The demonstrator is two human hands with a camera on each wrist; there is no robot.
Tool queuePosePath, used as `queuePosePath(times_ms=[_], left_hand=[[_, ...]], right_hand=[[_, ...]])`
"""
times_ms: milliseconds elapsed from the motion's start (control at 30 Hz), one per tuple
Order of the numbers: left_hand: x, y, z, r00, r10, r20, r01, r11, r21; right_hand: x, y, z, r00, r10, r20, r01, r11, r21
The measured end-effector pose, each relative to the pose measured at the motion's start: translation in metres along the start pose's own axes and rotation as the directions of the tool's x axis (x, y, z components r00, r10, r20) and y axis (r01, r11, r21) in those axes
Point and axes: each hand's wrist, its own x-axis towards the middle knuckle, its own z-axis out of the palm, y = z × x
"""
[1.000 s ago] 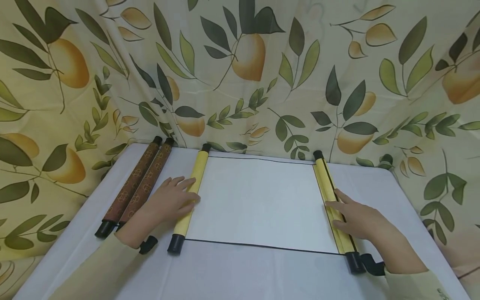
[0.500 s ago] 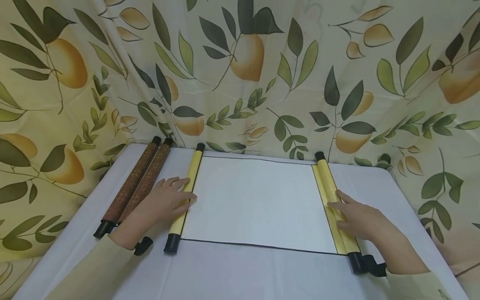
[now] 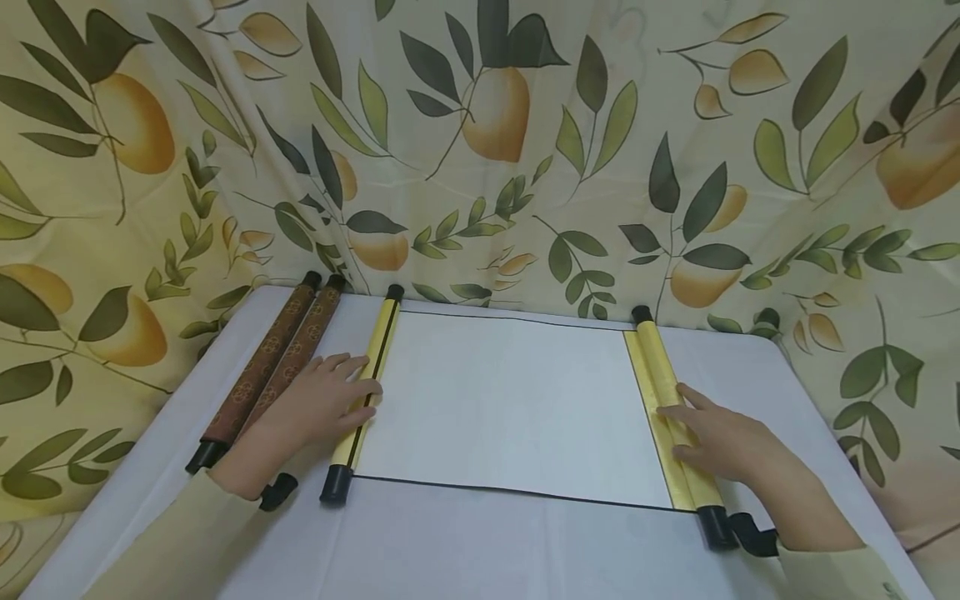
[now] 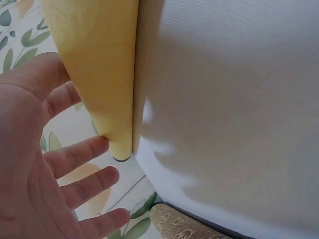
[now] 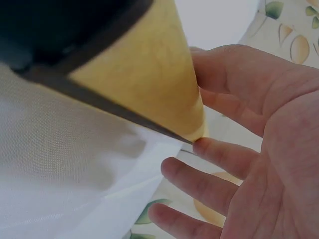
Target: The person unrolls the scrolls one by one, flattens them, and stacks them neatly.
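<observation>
A hanging scroll lies partly unrolled, its blank white sheet [image 3: 517, 400] stretched between two yellow rolled ends with black knobs. My left hand [image 3: 311, 408] lies across the left yellow roll [image 3: 383, 333], fingers extended over it. In the left wrist view, the ring and little fingers [image 4: 92, 188] are spread clear of the roll. On the other side my right hand [image 3: 731, 442] touches the right yellow roll [image 3: 657, 348] with thumb and extended fingers. The right wrist view shows its lower fingers [image 5: 199, 186] loose beside the roll, whose dark knob [image 5: 55, 30] fills the upper corner.
Two brown patterned rolled scrolls [image 3: 258, 375] lie side by side at the left, partly behind my left forearm. A white cloth [image 3: 480, 550] covers the table. Behind its far edge hangs a curtain [image 3: 450, 125] printed with fruit and leaves.
My left hand and the left roll have moved left, the roll turning so that a black stripe shows on top. The right roll has shifted slightly right, its stripe turning from view. More sheet is exposed.
</observation>
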Motion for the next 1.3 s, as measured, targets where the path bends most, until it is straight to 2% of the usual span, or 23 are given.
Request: queuePosePath(times_ms=[367,533,800,1033,1300], left_hand=[[-0.005,-0.004,-0.003,1.000,-0.023,0.010,0.022,1.000,0.016],[-0.007,-0.008,-0.003,0.999,-0.027,0.024,0.026,0.999,0.018],[-0.011,-0.012,-0.006,1.000,-0.009,-0.015,0.010,1.000,0.021],[-0.015,-0.014,-0.007,0.999,-0.026,-0.029,0.026,1.000,0.005],[-0.018,-0.016,-0.009,0.999,-0.037,0.001,0.037,0.999,-0.007]], right_hand=[[-0.001,0.002,0.002,1.000,0.011,0.023,-0.011,1.000,0.001],[-0.001,0.004,0.002,1.000,-0.009,0.011,0.009,1.000,-0.009],[-0.002,0.005,0.001,0.999,0.009,0.032,-0.009,1.000,0.004],[-0.002,0.006,0.004,0.998,0.033,0.059,-0.035,0.999,0.030],[0.000,0.007,0.003,0.997,0.038,0.061,-0.040,0.999,0.029]])
